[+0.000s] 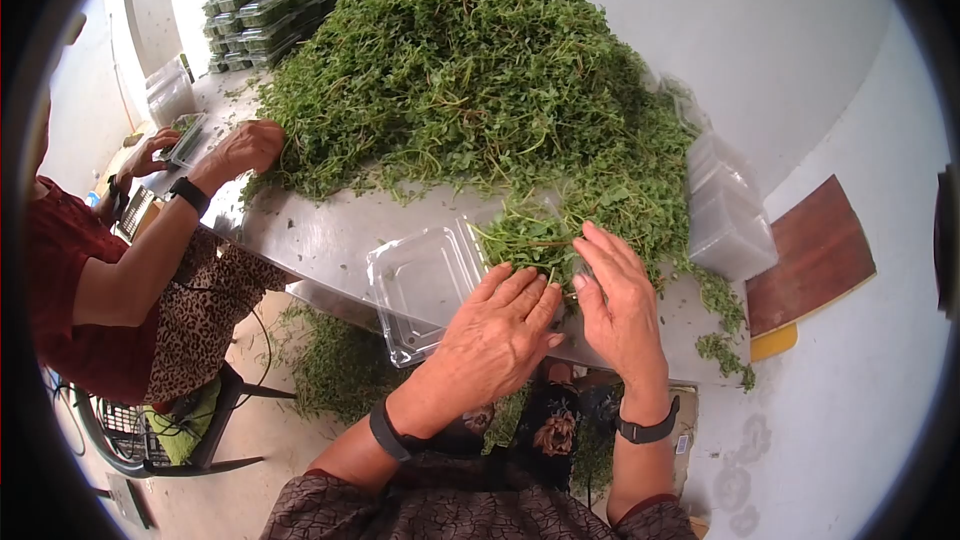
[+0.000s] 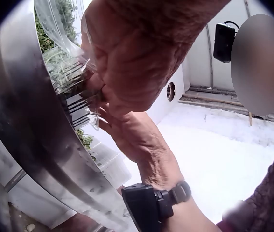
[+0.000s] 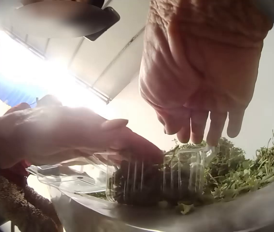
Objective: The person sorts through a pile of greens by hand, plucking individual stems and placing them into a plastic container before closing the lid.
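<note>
A clear plastic clamshell container stands on the metal table, its lid (image 1: 420,285) folded out to the left. Leafy green sprigs (image 1: 520,235) fill its base, whose ribbed wall (image 3: 180,176) shows in the right wrist view. My left hand (image 1: 500,335) lies with straight fingers over the near left side, pressing on the greens. Above the right side, my right hand (image 1: 622,305) is held with its fingers extended and thumb apart, fingertips close over the rim in the right wrist view. In the left wrist view, the left hand (image 2: 127,58) hides most of the container.
A large heap of greens (image 1: 470,70) covers the table's far side. Stacked empty containers (image 1: 728,210) stand at right, packed ones (image 1: 270,5) at back left. Another person (image 1: 110,310) sits at left, one hand at the heap. More greens (image 1: 340,360) lie below the table edge.
</note>
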The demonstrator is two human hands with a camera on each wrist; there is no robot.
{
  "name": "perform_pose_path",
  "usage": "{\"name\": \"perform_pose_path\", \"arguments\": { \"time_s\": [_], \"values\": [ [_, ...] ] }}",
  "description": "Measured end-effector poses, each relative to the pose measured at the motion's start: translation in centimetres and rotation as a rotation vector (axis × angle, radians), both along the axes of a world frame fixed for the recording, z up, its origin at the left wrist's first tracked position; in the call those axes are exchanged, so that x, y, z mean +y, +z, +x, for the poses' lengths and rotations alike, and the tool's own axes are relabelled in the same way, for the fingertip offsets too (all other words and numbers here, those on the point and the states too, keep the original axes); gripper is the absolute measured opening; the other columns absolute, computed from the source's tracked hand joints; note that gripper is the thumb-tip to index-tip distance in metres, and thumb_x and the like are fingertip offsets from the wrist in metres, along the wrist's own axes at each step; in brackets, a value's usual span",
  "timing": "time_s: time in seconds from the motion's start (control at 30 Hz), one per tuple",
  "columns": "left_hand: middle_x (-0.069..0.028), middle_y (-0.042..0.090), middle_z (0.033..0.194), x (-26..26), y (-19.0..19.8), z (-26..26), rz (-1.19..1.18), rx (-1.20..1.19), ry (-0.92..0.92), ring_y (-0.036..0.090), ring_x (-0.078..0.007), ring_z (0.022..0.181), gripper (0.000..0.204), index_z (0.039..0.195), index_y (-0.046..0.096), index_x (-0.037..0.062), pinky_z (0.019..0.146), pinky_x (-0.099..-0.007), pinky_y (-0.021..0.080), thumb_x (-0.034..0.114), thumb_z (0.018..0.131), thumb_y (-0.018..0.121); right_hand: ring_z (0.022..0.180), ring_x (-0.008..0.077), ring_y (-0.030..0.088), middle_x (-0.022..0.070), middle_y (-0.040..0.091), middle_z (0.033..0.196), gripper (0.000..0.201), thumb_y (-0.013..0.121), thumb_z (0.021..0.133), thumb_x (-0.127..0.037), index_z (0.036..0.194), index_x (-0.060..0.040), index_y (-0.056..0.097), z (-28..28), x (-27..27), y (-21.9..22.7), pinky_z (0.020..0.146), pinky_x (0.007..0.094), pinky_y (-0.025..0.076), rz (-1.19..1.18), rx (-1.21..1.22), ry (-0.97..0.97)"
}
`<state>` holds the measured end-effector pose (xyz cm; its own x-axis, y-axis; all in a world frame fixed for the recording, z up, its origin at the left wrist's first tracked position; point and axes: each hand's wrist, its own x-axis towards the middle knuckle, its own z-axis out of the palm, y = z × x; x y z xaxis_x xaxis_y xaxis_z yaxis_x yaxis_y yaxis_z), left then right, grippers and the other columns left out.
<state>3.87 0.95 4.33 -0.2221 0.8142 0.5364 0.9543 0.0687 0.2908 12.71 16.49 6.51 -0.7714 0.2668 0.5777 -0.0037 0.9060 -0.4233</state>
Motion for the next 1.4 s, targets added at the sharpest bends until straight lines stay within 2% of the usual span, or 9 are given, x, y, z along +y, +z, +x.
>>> {"name": "perform_pose_path", "arguments": {
  "time_s": [0.2,0.5,0.6,0.7,0.9,1.13,1.23,1.3,1.4],
  "values": [
    [-0.0202,0.059,0.117,0.5,-0.2,-0.1,0.021,-0.008,-0.01,0.053,-0.0343,0.117,0.044,0.121,0.053,-0.0051,0.106,-0.0471,0.036,0.018,0.084,0.064,0.119,0.0371,0.051,0.0186,0.062,0.118,0.027,0.058,0.089,-0.011,0.112,0.0032,0.062,-2.0,0.3,-0.6,0.106,0.0482,0.035,0.128,-0.105,0.044],
    [-0.0213,0.057,0.121,0.4,-0.5,-0.4,0.016,-0.066,-0.021,0.051,-0.0354,0.12,0.045,0.122,0.053,-0.0052,0.108,-0.0474,0.035,0.014,0.083,0.065,0.113,0.035,0.055,0.0158,0.069,0.103,0.019,0.058,0.089,-0.011,0.099,0.0014,0.068,-1.8,-0.2,-0.1,0.104,0.0494,0.035,0.151,-0.166,0.016],
    [-0.0217,0.055,0.126,-0.6,0.1,-0.8,0.073,-0.139,-0.094,0.049,-0.0364,0.123,0.044,0.122,0.054,-0.0028,0.11,-0.0487,0.033,0.01,0.082,0.066,0.112,0.0347,0.055,0.0152,0.069,0.103,0.018,0.061,0.087,-0.012,0.097,0.0013,0.068,-1.8,-0.2,-0.2,0.103,0.0479,0.036,0.124,-0.154,0.028],
    [-0.021,0.052,0.131,-3.1,0.8,-1.4,0.113,-0.107,-0.066,0.047,-0.0365,0.126,0.043,0.121,0.057,0.0002,0.111,-0.0498,0.032,0.008,0.08,0.068,0.113,0.0343,0.055,0.0153,0.068,0.105,0.021,0.064,0.085,-0.012,0.1,0.0014,0.068,-1.4,0.0,-0.4,0.101,0.0453,0.038,0.076,-0.126,0.041],
    [-0.0177,0.049,0.136,-8.7,0.3,-3.3,0.018,-0.134,0.142,0.045,-0.0374,0.128,0.054,0.124,0.056,0.0061,0.111,-0.0506,0.031,0.01,0.074,0.073,0.116,0.0341,0.053,0.0163,0.064,0.118,0.027,0.065,0.084,-0.011,0.108,0.0014,0.066,-0.7,0.2,0.1,0.101,0.0425,0.04,0.039,-0.073,0.016],
    [-0.0153,0.045,0.141,-12.4,-1.3,-4.9,-0.104,-0.203,0.228,0.04,-0.0373,0.132,0.065,0.128,0.054,0.0107,0.11,-0.0484,0.035,-0.005,0.066,0.065,0.12,0.0359,0.051,0.0166,0.061,0.124,0.033,0.063,0.087,-0.013,0.117,0.0012,0.062,-0.7,-0.2,0.9,0.101,0.0429,0.04,0.053,-0.044,0.035],
    [-0.0158,0.045,0.141,-12.2,-1.5,-4.7,-0.086,-0.249,0.224,0.04,-0.0376,0.133,0.062,0.123,0.058,0.0099,0.108,-0.0483,0.036,-0.009,0.064,0.061,0.121,0.0361,0.05,0.0163,0.06,0.124,0.034,0.063,0.087,-0.012,0.118,0.0003,0.062,-1.4,-1.0,1.0,0.102,0.0437,0.039,0.066,-0.046,0.076],
    [-0.0157,0.047,0.14,-11.5,-2.3,-4.9,-0.078,-0.086,0.275,0.041,-0.0376,0.132,0.053,0.115,0.062,0.0084,0.108,-0.0486,0.037,-0.011,0.065,0.06,0.121,0.0362,0.05,0.0161,0.06,0.124,0.034,0.063,0.086,-0.012,0.118,-0.0001,0.061,-1.9,-1.6,0.9,0.103,0.0443,0.038,0.081,-0.054,0.099],
    [-0.0151,0.052,0.134,-11.3,-2.6,-4.6,0.013,-0.075,0.263,0.045,-0.037,0.129,0.043,0.104,0.065,0.0075,0.107,-0.0507,0.037,-0.011,0.066,0.06,0.121,0.0372,0.049,0.0156,0.061,0.123,0.032,0.062,0.087,-0.014,0.116,-0.0012,0.062,-2.2,-2.0,0.5,0.105,0.0474,0.035,0.124,-0.085,0.123]
  ]
}}
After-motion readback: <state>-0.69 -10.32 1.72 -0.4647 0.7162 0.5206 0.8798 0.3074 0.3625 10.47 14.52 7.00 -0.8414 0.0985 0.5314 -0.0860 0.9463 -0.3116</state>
